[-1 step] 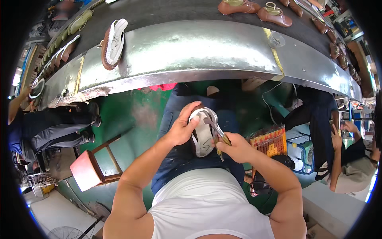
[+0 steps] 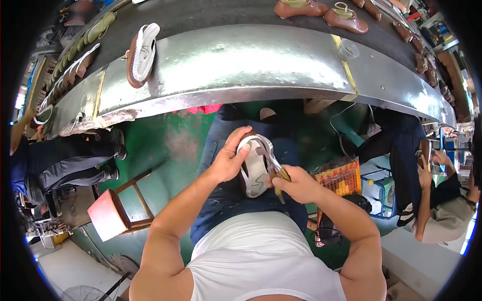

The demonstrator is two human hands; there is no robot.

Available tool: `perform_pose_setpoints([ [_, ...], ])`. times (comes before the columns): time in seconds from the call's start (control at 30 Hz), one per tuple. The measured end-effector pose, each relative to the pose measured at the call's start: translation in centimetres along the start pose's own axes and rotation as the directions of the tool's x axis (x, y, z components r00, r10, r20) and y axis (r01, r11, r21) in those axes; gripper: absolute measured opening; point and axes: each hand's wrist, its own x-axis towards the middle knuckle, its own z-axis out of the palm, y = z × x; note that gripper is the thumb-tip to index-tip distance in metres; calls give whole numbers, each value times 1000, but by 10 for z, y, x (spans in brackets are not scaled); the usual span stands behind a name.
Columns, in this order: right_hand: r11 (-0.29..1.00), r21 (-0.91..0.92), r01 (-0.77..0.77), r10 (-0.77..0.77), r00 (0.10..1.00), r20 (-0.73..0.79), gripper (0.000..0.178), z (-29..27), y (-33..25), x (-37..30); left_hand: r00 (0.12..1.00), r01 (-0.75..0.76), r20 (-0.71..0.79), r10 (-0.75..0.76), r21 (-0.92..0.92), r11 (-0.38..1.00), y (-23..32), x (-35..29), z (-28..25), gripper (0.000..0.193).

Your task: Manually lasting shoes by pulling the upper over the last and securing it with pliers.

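Observation:
Over my lap, a shoe (image 2: 257, 173) is held sole side up, its pale base ringed by a white edge. My left hand (image 2: 228, 161) grips its far left side, the thumb pressed on the base and the fingers wrapped around the brown toe. From the right, my right hand (image 2: 298, 184) is closed around the handles of metal pliers (image 2: 271, 159). Their head lies against the shoe's upper right rim; whether the jaws bite the edge is too small to tell.
A metal-edged bench (image 2: 241, 60) curves across the front, with a brown and white shoe (image 2: 143, 57) near its edge and brown shoes (image 2: 346, 20) at the back right. A red-topped stool (image 2: 108, 215) stands at left. A beaded seat cover (image 2: 341, 180) lies right. People work on both sides.
The lower handle of the pliers has shifted very slightly to the right. Both hands and the shoe stay practically in place.

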Motion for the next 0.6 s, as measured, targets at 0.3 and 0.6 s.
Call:
perform_pose_setpoints([
  [0.3, 866, -438, 239, -396, 864, -312, 25, 8, 49, 35, 999, -24, -42, 23, 0, 1000, -12, 11, -4, 39],
  [0.6, 801, -599, 18, -243, 923, -297, 27, 12, 37, 2, 994, 97, 84, -75, -301, 949, 6, 9, 5, 42],
])
